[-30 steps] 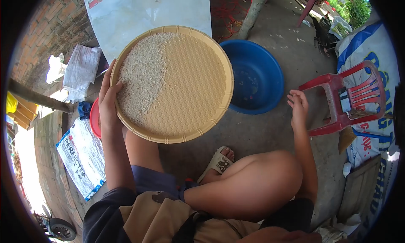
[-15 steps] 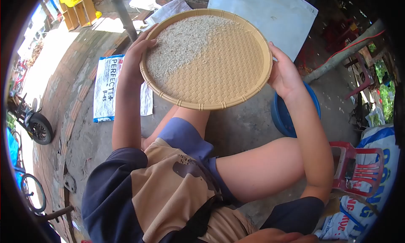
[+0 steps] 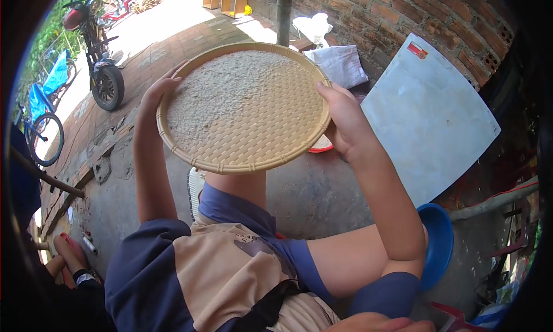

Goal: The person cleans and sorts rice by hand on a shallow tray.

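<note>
I see a woven tray (image 3: 271,142), matt tan plastic-looking weave with a ribbed rim. Rice (image 3: 230,95) on it looks dry, grainy, off-white. The basin (image 3: 439,245) is smooth glossy blue plastic. The slab (image 3: 429,119) leaning on the wall is smooth, pale, faintly shiny. The brick wall (image 3: 438,15) is rough and matt; the floor (image 3: 322,193) is coarse grey concrete. Shirt (image 3: 219,274) is soft matt cloth.

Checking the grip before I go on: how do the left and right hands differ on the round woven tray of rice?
The left hand grips the far-left rim of the round woven tray, beside the rice. The right hand grips the right rim by bare weave, thumb over the edge. Both clasp the rim, holding the tray up.
</note>
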The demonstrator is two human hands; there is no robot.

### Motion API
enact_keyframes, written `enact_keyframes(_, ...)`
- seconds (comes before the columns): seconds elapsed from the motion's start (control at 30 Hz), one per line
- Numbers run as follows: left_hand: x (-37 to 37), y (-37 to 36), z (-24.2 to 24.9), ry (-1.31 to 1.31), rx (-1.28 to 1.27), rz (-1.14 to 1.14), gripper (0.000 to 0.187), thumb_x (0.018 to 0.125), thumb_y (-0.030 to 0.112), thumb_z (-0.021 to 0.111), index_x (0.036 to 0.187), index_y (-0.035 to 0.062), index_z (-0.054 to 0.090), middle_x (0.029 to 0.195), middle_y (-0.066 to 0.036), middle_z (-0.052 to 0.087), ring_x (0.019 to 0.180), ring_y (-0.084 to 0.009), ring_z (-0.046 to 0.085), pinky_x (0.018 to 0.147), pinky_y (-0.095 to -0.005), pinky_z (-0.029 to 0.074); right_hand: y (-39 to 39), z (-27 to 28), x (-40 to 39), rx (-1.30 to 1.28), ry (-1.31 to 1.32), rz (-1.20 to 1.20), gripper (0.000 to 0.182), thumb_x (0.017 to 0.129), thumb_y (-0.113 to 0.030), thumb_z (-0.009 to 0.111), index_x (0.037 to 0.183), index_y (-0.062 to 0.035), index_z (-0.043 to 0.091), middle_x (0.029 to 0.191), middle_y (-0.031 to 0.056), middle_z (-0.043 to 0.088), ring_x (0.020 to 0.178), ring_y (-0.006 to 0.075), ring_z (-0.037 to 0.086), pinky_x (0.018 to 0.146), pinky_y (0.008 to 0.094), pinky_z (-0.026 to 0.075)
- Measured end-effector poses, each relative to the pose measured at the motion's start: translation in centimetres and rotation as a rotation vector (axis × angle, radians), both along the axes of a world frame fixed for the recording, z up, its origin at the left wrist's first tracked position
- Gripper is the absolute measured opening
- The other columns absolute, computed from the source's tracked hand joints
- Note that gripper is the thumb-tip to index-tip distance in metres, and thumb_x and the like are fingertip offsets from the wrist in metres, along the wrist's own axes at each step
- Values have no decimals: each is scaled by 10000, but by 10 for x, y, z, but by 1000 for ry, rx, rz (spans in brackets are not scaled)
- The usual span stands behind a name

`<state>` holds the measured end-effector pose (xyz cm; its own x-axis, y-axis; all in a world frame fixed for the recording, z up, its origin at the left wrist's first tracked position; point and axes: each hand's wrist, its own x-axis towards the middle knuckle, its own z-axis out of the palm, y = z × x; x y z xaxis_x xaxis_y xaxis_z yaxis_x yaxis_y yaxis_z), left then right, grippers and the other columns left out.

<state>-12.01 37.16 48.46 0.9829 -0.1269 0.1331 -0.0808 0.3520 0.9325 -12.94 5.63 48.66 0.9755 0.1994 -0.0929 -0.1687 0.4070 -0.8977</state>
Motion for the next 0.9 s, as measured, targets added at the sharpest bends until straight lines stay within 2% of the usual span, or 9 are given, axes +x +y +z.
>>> enact_keyframes(0.1, -26, 10, 5, 37, -4, 199, 505, 788, 112, 488, 1263, -42, 417, 1039, -190, 555, 755, -185, 621, 665, -244, 521, 22, 13, 13, -3, -204, 13, 319, 923, -170, 418, 1155, 46, 455, 1014, 142, 570, 942, 217, 577, 817, 325, 483)
enact_keyframes(0.2, -38, -6, 5, -70, 30, 337, 498, 795, 111, 500, 1257, -50, 411, 1019, -142, 561, 774, -169, 601, 665, -276, 514, 4, 19, 36, 6, -37, 211, 326, 926, -159, 409, 1172, 53, 438, 1021, 150, 568, 919, 207, 584, 810, 326, 490)
enact_keyframes(0.23, -45, -7, 9, -76, 51, 317, 515, 786, 109, 489, 1268, -50, 401, 1029, -142, 557, 851, -168, 596, 749, -310, 510, 6, 17, 38, 16, 6, 225, 324, 928, -155, 405, 1183, 43, 434, 1032, 141, 565, 923, 208, 583, 828, 314, 486)
enact_keyframes(0.33, -59, 36, 15, -32, 104, 272, 539, 797, 162, 491, 1294, -26, 398, 1097, -148, 565, 928, -162, 589, 812, -277, 486, 41, 13, 23, 27, -146, 259, 330, 929, -157, 406, 1191, 42, 426, 1047, 134, 559, 941, 207, 578, 830, 322, 487)
enact_keyframes(0.47, -56, 48, 14, -30, -25, 306, 565, 761, 118, 470, 1298, -34, 384, 1121, -169, 549, 922, -174, 592, 838, -307, 484, 58, 29, 10, 90, -209, 172, 328, 933, -162, 407, 1183, 48, 432, 1072, 137, 549, 972, 177, 564, 819, 324, 484)
enact_keyframes(0.53, -59, 24, 14, -135, -52, 333, 560, 768, 138, 485, 1293, -35, 398, 1113, -146, 559, 964, -170, 574, 858, -264, 445, 41, 29, 33, 106, -191, 250, 324, 938, -167, 398, 1176, 47, 443, 1052, 136, 563, 935, 184, 584, 802, 327, 499)
enact_keyframes(0.6, -62, 25, 15, -118, -69, 341, 556, 771, 139, 486, 1291, -36, 400, 1109, -145, 561, 960, -170, 575, 855, -265, 447, 29, 31, 33, 68, -51, 354, 321, 945, -176, 382, 1169, 43, 453, 1022, 133, 580, 883, 187, 607, 775, 320, 516)
enact_keyframes(0.73, -64, 28, 26, -98, -24, 344, 541, 780, 144, 487, 1282, -40, 408, 1093, -142, 568, 942, -169, 580, 844, -268, 454, 64, 27, -8, -7, -233, 150, 311, 936, -175, 398, 1148, 47, 453, 998, 123, 575, 852, 157, 602, 732, 296, 523)
enact_keyframes(0.9, -39, -12, 60, -124, 107, 203, 463, 821, 179, 524, 1218, -48, 453, 1008, -136, 584, 865, -164, 604, 751, -281, 506, -18, 34, 29, -33, -170, 89, 221, 911, -124, 417, 1047, 43, 468, 995, 158, 579, 829, 212, 633, 701, 326, 547)
